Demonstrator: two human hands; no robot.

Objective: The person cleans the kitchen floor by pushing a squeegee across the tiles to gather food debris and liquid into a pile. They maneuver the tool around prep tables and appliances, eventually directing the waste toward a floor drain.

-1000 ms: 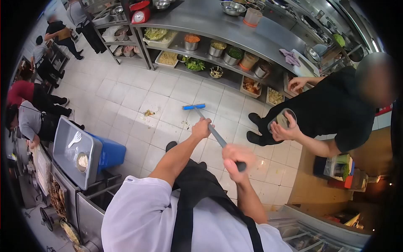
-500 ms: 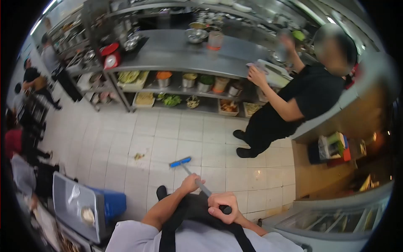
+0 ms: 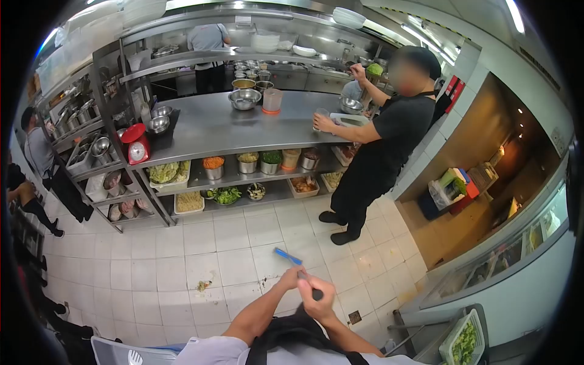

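Observation:
Both my hands grip the handle of a long-handled broom with a narrow blue head; whether it has bristles I cannot make out. My left hand is wrapped round the shaft, lower down and nearer the head. Close behind it, my right hand closes round the upper end, where the black grip shows. The blue head rests at floor level ahead of my hands. To its left lies a small clump of food scraps, with dark bits scattered on the tiles nearer the head.
A co-worker in black stands ahead right, holding a clear container. Across the front runs a steel counter with bowls, a red scale and food on lower shelves. A grey bin is at lower left, a lettuce basket at lower right.
My view has tilted up, bringing in more of the shelving and the lettuce basket. The broom head has moved away and to the right of the scraps, and the dark bits now show.

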